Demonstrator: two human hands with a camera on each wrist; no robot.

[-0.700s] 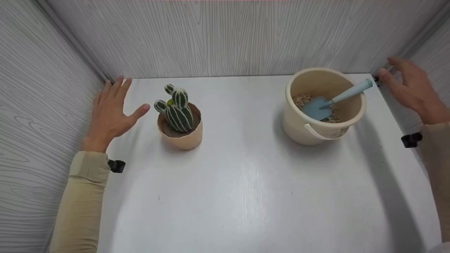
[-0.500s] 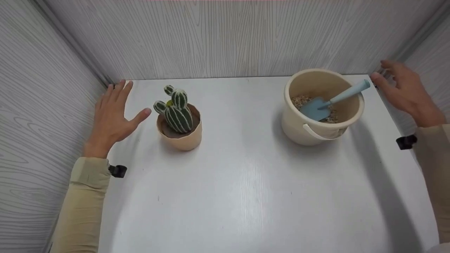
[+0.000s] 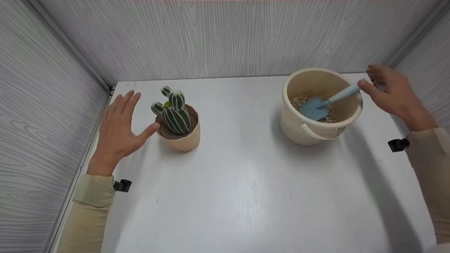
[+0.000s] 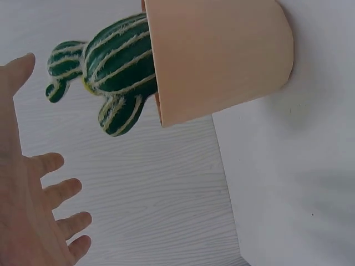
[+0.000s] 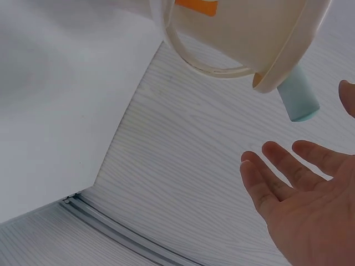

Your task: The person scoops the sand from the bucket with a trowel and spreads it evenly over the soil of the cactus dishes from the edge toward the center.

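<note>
From the head camera, the left hand [image 3: 117,130] is spread wide, fingers straight and fanned, its thumb tip right up against the peach pot [image 3: 181,133], though contact is too close to call; that open palm looks set to wrap the pot's side. The pot is smooth and tapered, holding a fuzzy green cactus [image 3: 172,112] with pale ribs, likely a soft fake. Over on the other side, the right hand [image 3: 393,93] hangs relaxed and open, holding nothing, its thumb tip at the end of the pale blue trowel [image 3: 325,103], whose blade sits in gravel inside the cream bucket [image 3: 318,130] while the handle leans on the rim, which leaves the handle end sticking out toward that hand. Both stand well apart on the white, faintly grained surface [image 3: 242,186]. Down at the left wrist view, the fingers [image 4: 55,191] are apart and straight, with clear space between them and the pot [image 4: 222,55]; the cactus [image 4: 113,66] shows yarn-like stripes. Now the right wrist view: fingers [image 5: 277,166] loosely spread, empty, just short of the rounded trowel handle [image 5: 298,98] poking past the bucket's [image 5: 249,33] glossy plastic rim, with its thin hoop handle drooping beside.
</note>
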